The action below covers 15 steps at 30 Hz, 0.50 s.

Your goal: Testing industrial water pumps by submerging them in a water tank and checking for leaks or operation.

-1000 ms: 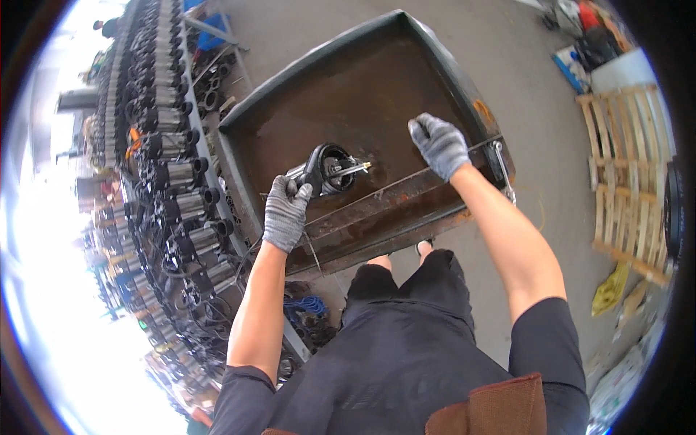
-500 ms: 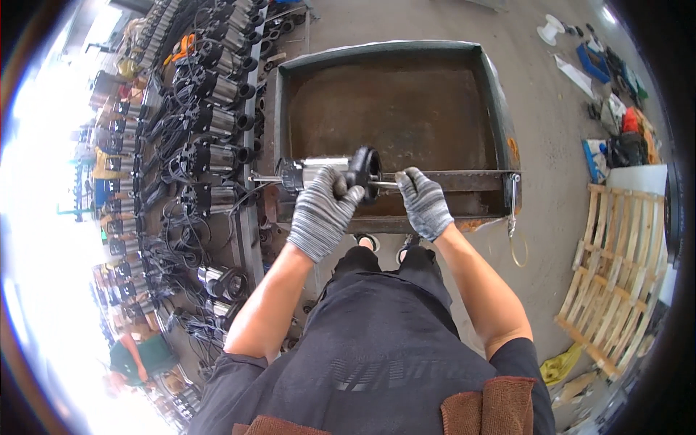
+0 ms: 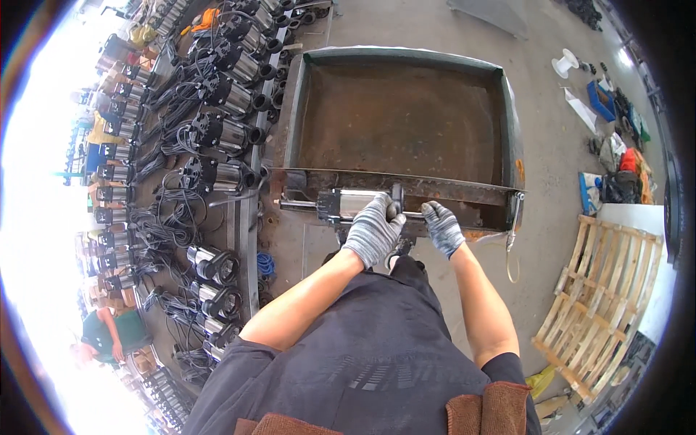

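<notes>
A submersible-type pump (image 3: 357, 201) with a shiny metal cylinder and black end parts lies sideways over the near edge of a rusty metal tank (image 3: 507, 123). My left hand (image 3: 375, 233), in a grey striped glove, grips its black right end, and the fingers hide part of that end. A thin metal rod (image 3: 413, 214) runs from that end toward the right. My right hand (image 3: 444, 229), gloved alike, is closed on the rod with thumb and fingers. Another metal rod (image 3: 297, 205) shows at the pump's left end.
A narrow bar (image 3: 428, 181) crosses the tank just beyond the pump; a metal fitting with a hose (image 3: 513, 221) hangs at its right end. Rows of similar pumps with black cables (image 3: 225, 134) stand left. A wooden pallet (image 3: 602, 304) leans right. A person in green (image 3: 119, 333) is lower left.
The pump and both hands have come toward me, from over the bar to its near side. The pump's black right end has turned and looks narrower. Both hands keep their hold.
</notes>
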{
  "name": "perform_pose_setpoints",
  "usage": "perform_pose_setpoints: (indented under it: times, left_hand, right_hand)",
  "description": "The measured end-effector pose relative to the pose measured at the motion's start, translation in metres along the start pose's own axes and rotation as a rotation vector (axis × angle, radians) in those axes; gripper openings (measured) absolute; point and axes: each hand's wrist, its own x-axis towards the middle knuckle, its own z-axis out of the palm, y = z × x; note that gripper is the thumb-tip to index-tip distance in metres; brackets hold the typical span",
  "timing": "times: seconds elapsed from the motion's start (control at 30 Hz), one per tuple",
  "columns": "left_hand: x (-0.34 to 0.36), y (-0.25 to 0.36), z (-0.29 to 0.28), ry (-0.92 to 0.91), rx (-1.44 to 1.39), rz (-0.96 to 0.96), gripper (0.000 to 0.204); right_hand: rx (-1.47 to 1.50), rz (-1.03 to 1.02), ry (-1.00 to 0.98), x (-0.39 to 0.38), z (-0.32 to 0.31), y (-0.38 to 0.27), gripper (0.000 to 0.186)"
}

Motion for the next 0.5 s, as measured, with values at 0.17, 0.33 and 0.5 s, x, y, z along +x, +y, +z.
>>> perform_pose_setpoints:
  times: [0.17,0.33,0.5]
  left_hand:
    - [0.012,-0.043,-0.015,-0.126,-0.165,0.094,0.026]
    - [0.008,-0.083,-0.124,0.291,0.528,0.396,0.036]
    - [0.012,-0.209,-0.185,0.04,0.284,0.106,0.029]
  right_hand:
    - [0.209,0.102,-0.059,0.009,0.005,0.006,0.032]
    - [0.453,0.258,-0.062,-0.004,-0.005,-0.003,0.022]
    - [0.399,0.27,-0.062,-0.01,-0.004,-0.019,0.024]
